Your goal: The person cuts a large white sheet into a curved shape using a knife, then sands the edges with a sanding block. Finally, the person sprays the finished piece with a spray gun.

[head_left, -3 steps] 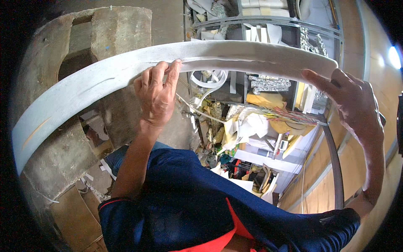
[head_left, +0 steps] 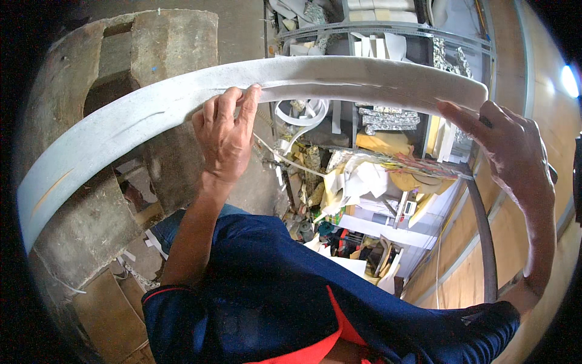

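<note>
A long, flat whitish strip, foam-like in look, spans the view from the lower left rim to the upper right. A lengthwise crease or slit runs along it, and a short tan streak marks its left part. My left hand grips the near edge close to the middle, fingertips bent over the edge. At the strip's right end my right hand holds the near corner, finger and thumb against it; part of that grip is hidden. A small dark band shows among the right hand's fingers.
Below the strip at left stands a worn, stained slab-like surface with openings. Beyond are shelves packed with white pieces and silvery bundles. A coiled white band and a cluttered heap of scraps lie farther down. Wooden panelling rises at right.
The strip's middle and right part have shifted up very slightly. Both hands keep nearly the same places and grips.
</note>
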Motion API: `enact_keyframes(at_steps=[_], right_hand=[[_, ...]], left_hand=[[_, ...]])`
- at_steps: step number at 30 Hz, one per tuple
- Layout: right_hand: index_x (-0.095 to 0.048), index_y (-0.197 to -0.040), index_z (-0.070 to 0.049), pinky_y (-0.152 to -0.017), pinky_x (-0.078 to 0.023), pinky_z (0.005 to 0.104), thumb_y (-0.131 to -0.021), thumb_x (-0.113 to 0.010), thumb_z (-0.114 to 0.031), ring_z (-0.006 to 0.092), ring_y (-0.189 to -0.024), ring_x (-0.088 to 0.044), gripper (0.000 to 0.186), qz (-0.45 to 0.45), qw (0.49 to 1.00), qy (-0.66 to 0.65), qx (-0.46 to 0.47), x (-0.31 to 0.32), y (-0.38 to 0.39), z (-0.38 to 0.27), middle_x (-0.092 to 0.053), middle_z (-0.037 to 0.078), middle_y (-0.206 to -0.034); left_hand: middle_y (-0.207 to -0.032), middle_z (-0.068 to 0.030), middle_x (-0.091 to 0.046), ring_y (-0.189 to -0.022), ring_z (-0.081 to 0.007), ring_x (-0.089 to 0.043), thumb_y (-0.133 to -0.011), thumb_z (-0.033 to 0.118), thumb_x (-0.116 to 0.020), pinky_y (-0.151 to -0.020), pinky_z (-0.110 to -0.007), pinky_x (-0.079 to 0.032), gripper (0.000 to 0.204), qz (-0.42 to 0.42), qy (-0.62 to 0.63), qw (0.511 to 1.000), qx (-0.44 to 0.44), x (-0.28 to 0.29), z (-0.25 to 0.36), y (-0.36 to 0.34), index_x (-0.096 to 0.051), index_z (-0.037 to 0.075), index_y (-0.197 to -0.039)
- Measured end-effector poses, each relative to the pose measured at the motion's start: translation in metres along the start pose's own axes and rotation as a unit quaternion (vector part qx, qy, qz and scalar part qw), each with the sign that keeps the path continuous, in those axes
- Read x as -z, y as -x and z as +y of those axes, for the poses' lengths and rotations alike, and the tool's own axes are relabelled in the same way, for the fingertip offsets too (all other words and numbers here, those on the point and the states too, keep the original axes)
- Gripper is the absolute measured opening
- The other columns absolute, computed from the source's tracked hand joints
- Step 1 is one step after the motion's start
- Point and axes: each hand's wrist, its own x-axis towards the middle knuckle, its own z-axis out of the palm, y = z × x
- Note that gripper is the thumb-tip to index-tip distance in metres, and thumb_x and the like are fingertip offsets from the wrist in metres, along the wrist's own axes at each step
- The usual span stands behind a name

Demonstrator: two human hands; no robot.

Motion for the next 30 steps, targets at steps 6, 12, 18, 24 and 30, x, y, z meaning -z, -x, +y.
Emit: enact_keyframes(at_steps=[6,12,18,24,30], right_hand=[[-0.056,-0.145,-0.034,-0.065,-0.056,0.0381,-0.084,-0.065,0.006,0.0196,-0.07,-0.06,0.074,0.026,0.999,-0.017,0.017,-0.002,0.003,0.005,-0.053,0.006,-0.079],[-0.057,-0.146,-0.033,-0.065,-0.055,0.038,-0.085,-0.064,0.006,0.0193,-0.069,-0.059,0.073,0.016,1.0,0.003,0.026,0.0,0.005,0.004,-0.052,0.006,-0.078],[-0.057,-0.146,-0.032,-0.064,-0.054,0.0379,-0.085,-0.064,0.006,0.0191,-0.069,-0.058,0.072,0.003,1.0,0.004,0.021,0.001,0.009,0.005,-0.052,0.006,-0.078],[-0.057,-0.146,-0.031,-0.064,-0.052,0.0378,-0.086,-0.063,0.006,0.0188,-0.068,-0.057,0.071,-0.008,1.0,0.016,0.013,0.002,0.021,0.006,-0.051,0.006,-0.078],[-0.057,-0.146,-0.03,-0.063,-0.051,0.0377,-0.086,-0.063,0.005,0.0185,-0.067,-0.056,0.069,-0.011,1.0,0.024,-0.013,0.004,0.038,0.011,-0.051,0.006,-0.077]], left_hand=[[-0.11,0.0003,-0.059,-0.1,-0.0212,-0.058,-0.09,0.013,-0.074,-0.084,-0.041,-0.046,0.043,-0.014,-0.008,1.0,0.006,-0.003,-0.002,-0.004,-0.068,0.02,-0.131],[-0.109,0.0007,-0.059,-0.101,-0.0204,-0.059,-0.089,0.012,-0.075,-0.085,-0.042,-0.047,0.044,-0.005,-0.018,1.0,-0.002,-0.006,-0.004,0.0,-0.067,0.021,-0.132],[-0.109,0.0009,-0.059,-0.101,-0.0216,-0.059,-0.088,0.014,-0.075,-0.084,-0.043,-0.048,0.044,-0.01,-0.025,1.0,0.004,-0.008,-0.004,0.001,-0.067,0.022,-0.13],[-0.111,0.0014,-0.06,-0.101,-0.0235,-0.059,-0.089,0.015,-0.075,-0.083,-0.044,-0.047,0.043,-0.012,-0.026,1.0,0.006,-0.008,-0.003,0.001,-0.067,0.023,-0.13],[-0.117,-0.0004,-0.06,-0.107,-0.0218,-0.058,-0.089,0.008,-0.073,-0.088,-0.045,-0.045,0.051,-0.037,-0.005,0.999,0.019,-0.005,-0.003,0.002,-0.064,0.022,-0.137]])
